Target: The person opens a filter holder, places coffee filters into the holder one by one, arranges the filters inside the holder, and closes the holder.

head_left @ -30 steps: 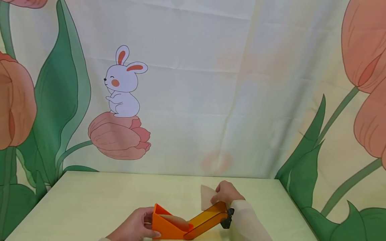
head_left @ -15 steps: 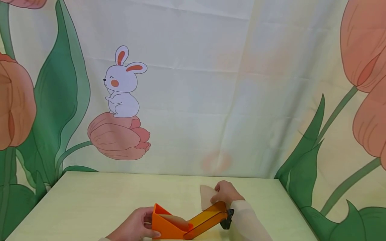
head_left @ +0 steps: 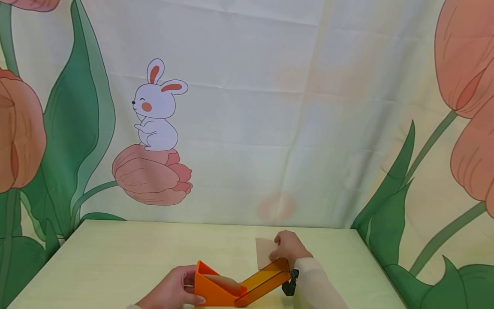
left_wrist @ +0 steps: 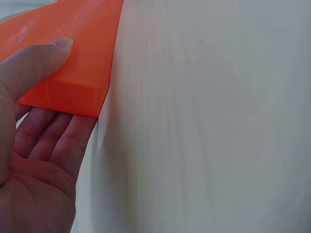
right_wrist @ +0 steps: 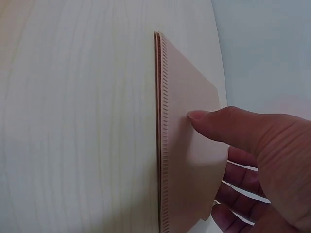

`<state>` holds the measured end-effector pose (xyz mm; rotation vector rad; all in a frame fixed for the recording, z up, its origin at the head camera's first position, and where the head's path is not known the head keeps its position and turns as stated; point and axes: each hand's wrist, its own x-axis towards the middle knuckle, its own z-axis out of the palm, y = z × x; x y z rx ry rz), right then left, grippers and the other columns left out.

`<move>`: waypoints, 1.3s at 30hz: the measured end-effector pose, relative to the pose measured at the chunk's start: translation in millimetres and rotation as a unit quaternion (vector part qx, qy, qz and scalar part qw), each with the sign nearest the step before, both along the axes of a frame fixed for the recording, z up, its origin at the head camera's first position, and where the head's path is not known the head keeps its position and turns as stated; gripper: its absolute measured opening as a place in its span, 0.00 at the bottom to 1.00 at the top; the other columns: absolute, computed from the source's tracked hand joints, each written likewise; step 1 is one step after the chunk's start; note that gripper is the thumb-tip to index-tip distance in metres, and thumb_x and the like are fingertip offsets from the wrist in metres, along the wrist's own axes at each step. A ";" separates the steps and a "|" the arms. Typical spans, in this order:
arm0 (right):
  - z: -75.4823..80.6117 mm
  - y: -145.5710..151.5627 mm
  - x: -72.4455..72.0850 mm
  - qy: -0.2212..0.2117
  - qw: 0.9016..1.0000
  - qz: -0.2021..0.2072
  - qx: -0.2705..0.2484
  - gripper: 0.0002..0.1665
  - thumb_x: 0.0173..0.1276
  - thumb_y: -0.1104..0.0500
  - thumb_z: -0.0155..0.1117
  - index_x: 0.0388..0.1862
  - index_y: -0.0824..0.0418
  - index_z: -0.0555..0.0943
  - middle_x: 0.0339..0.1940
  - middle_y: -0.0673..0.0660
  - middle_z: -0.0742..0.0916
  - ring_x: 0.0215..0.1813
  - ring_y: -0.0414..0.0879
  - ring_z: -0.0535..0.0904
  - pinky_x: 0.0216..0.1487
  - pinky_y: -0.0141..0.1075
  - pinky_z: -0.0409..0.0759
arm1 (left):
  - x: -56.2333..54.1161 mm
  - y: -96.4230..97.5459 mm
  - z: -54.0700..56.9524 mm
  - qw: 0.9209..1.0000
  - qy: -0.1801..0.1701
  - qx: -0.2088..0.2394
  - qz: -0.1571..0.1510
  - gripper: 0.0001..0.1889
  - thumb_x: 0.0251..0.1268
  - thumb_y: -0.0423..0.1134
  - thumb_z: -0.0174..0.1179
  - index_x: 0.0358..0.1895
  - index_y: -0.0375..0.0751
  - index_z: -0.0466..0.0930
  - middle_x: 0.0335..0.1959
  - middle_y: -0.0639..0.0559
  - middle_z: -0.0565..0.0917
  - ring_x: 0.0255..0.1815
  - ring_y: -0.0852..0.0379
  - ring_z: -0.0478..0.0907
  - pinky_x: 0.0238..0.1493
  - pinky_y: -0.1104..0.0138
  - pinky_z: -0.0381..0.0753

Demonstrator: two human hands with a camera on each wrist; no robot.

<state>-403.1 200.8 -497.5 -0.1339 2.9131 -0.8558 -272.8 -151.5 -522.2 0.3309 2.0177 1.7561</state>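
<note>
My left hand point(head_left: 175, 283) grips the orange filter holder point(head_left: 214, 294) at its left end. In the left wrist view, the thumb lies on the holder's side and the fingers point(left_wrist: 63, 145) reach beneath its end. The holder's translucent amber lid point(head_left: 266, 281) is swung out to the right, and brown paper point(head_left: 224, 283) sits inside the body. Beyond the lid, my right hand point(head_left: 291, 248) pinches brown paper coffee filters point(right_wrist: 184, 165). The right wrist view shows its thumb on their face, the fingers behind, and a crimped seam along one edge with layered paper.
A pale wood-grain table point(head_left: 135, 253) lies under everything. Behind its far edge hangs a cloth backdrop point(head_left: 239, 128) printed with tulips and a rabbit. A black wrist camera point(head_left: 289, 285) on the right wrist is close to the lid's end.
</note>
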 end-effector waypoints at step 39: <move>-6.3 6.4 -1.1 -0.005 0.998 0.014 -0.061 0.18 0.50 0.63 0.83 0.37 0.59 0.83 0.36 0.55 0.84 0.39 0.52 0.78 0.43 0.42 0.84 | -1.4 1.1 -3.1 1.000 -0.001 -0.009 0.006 0.32 0.54 0.36 0.76 0.64 0.35 0.77 0.55 0.46 0.86 0.50 0.50 0.84 0.56 0.57 0.88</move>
